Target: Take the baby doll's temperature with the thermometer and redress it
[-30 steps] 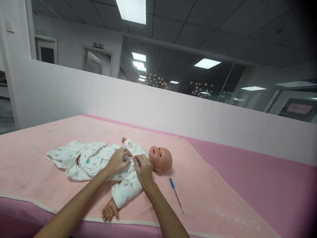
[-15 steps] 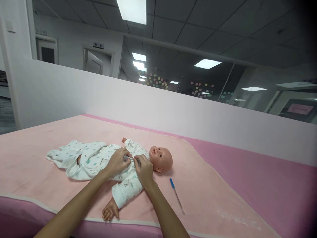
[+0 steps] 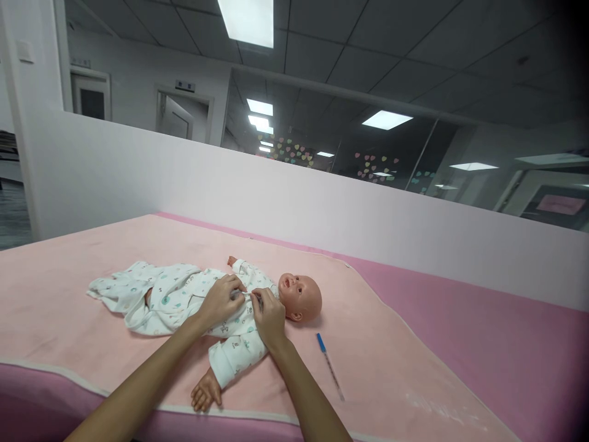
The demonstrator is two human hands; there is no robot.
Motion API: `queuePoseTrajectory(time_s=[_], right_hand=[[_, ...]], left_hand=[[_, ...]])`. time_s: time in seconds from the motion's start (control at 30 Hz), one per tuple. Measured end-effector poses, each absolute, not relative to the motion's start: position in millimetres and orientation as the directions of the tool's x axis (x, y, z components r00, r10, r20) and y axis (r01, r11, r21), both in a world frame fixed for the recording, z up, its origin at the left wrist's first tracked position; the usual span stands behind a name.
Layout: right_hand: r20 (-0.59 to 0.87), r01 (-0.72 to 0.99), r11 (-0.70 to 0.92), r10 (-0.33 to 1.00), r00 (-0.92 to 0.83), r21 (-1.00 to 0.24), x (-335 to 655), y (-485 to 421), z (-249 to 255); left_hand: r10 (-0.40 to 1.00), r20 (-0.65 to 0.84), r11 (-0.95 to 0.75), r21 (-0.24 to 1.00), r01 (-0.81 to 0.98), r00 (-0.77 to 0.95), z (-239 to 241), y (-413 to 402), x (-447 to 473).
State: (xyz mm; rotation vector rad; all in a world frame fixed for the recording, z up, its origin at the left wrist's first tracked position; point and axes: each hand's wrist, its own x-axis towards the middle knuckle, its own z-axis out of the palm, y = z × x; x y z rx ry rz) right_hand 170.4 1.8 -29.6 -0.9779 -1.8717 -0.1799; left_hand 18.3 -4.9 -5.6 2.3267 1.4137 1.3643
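A baby doll (image 3: 301, 298) lies on its back with its bald head toward the right. It wears a white printed romper (image 3: 172, 298) with long sleeves. Over the doll's chest, my left hand (image 3: 224, 299) is closed, its fingertips pinching the front of the romper. Close beside it, my right hand (image 3: 269, 313) pinches the same cloth nearer the neck. A thin white strip of the romper shows between the two sets of fingertips; its exact form is too small to tell. One doll hand (image 3: 207, 391) sticks out of the near sleeve.
A pen with a blue cap (image 3: 330, 366) lies right of my right forearm. The doll rests on a pale pink mat (image 3: 396, 368) with a white edge, over a darker pink surface (image 3: 483, 325). Behind it stands a low white wall (image 3: 294, 202) with glass above.
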Motion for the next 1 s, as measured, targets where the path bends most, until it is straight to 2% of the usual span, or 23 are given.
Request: queuePoseTrajectory(time_s=[0.37,0.57,0.67,0.83,1.0], right_hand=[[0.807,0.689,0.664,0.556,-0.196,-0.29,170.1,1.9,-30.0],[0.816,0.689,0.668,0.544,-0.195,-0.28,170.2,1.7,-30.2],[0.815,0.693,0.664,0.546,-0.193,-0.281,170.2,1.6,-29.9],[0.815,0.701,0.658,0.547,-0.193,-0.275,170.3,2.2,-30.6],[0.818,0.7,0.662,0.541,-0.195,-0.27,170.4,2.4,-30.9]], left_hand=[[0.744,0.662,-0.555,0.536,0.636,0.092,-4.6,-5.1,17.7],[0.738,0.667,-0.566,0.526,0.634,0.105,-3.5,-6.2,16.2],[0.727,0.674,-0.574,0.493,0.654,0.131,-1.0,-9.4,15.9],[0.703,0.672,-0.585,0.362,0.725,0.232,1.4,-14.3,17.6],[0.704,0.66,-0.592,0.342,0.73,0.262,-0.2,-12.1,17.7]])
